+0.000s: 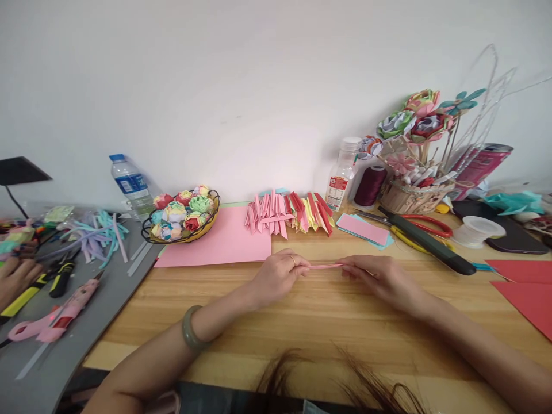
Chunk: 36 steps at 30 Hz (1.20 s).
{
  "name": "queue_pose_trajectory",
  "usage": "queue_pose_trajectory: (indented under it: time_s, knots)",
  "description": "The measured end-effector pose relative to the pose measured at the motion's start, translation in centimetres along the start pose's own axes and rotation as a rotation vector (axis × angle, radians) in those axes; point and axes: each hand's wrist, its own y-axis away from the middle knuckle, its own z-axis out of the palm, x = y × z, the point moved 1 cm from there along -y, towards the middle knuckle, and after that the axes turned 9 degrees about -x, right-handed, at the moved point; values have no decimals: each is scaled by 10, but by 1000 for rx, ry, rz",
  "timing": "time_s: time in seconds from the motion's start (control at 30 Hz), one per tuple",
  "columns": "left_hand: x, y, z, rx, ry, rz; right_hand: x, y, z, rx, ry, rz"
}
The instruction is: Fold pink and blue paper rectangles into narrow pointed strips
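A narrow pink paper strip point(324, 266) stretches between the left hand point(279, 277) and the right hand point(385, 278), each grip clamped on one end, over the light-brown wooden worktop point(302, 328), before multicoloured folded paper pieces point(271, 211).

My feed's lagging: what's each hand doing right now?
Left hand: closed, pinching one end of the pink paper strip.
Right hand: closed, pinching its other end.

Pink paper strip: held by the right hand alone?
No, the left hand pinches one end of the pink paper strip and the right hand the other.
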Motion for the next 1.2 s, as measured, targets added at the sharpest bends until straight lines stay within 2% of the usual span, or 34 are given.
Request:
queue_pose_trajectory:
  time_s: [0.13,0.23,0.37,0.43,0.5,0.6,0.67,0.7,0.77,0.9,0.97,1.03,1.1,1.2]
  knots:
    - [-4,-1,-6,54,-18,98,-1,-1,-5,-75,-95,-20]
    - [-2,-3,-10,68,-47,138,-3,-1,-8,-53,-158,-21]
    - [2,-5,-15,34,-41,206,-6,0,-16,-53,-282,-17]
    - [-3,-5,-22,24,-21,199,-2,2,-24,-69,-347,13]
    - [-14,-5,-34,89,8,75,6,5,-34,6,-385,78]
    - [-42,-4,-56,414,-2,-285,20,8,-46,237,-392,257]
    - [-59,-4,-67,561,-107,-482,25,7,-46,304,-392,301]
    - [-65,-4,-70,588,-177,-540,26,6,-45,306,-392,304]
    - [-75,-4,-71,568,-271,-610,27,4,-40,281,-378,304]
    - [-82,-2,-65,398,-417,-694,32,3,-33,271,-270,319]
    - [-81,-1,-63,375,-444,-715,39,3,-31,309,-163,316]
    - [-80,0,-64,400,-451,-728,47,1,-29,358,12,306]
    - [-80,1,-66,477,-390,-711,56,-1,-26,380,232,275]
    - [-84,2,-68,606,-237,-642,66,-6,-20,294,544,238]
